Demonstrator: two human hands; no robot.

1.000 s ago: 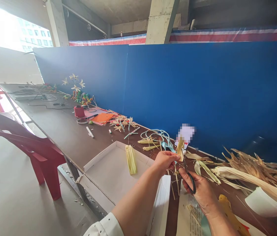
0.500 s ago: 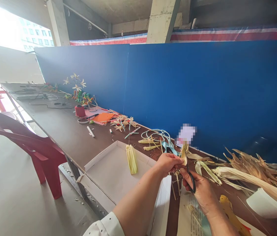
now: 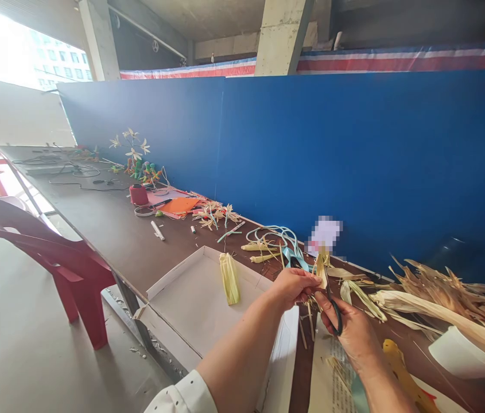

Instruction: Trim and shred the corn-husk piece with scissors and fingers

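Observation:
Pinched in the fingers of my left hand (image 3: pixel 296 285) is a pale yellow corn husk piece (image 3: pixel 321 267), held upright. My right hand (image 3: pixel 349 324) grips dark-handled scissors (image 3: pixel 336 317), whose blades lie against the husk's right side. Both hands are close together above the table's right part. Left of them, a yellow-green husk bundle (image 3: pixel 229 279) on a thin wire rests in an open white box (image 3: pixel 186 287). Light blue cord and ribbon (image 3: pixel 290 256) lie just behind my left hand.
Dried husks (image 3: pixel 440 287) and a white container (image 3: pixel 461 350) are at the right. Printed paper (image 3: pixel 328 367) lies below my right hand. Farther left on the brown table (image 3: pixel 96 212) are a red thread spool (image 3: pixel 139 195) and husk flowers (image 3: pixel 214 215). A blue partition (image 3: pixel 354 155) borders the back.
The hands, husk and scissors hold nearly the same position. The whole view has shifted very slightly.

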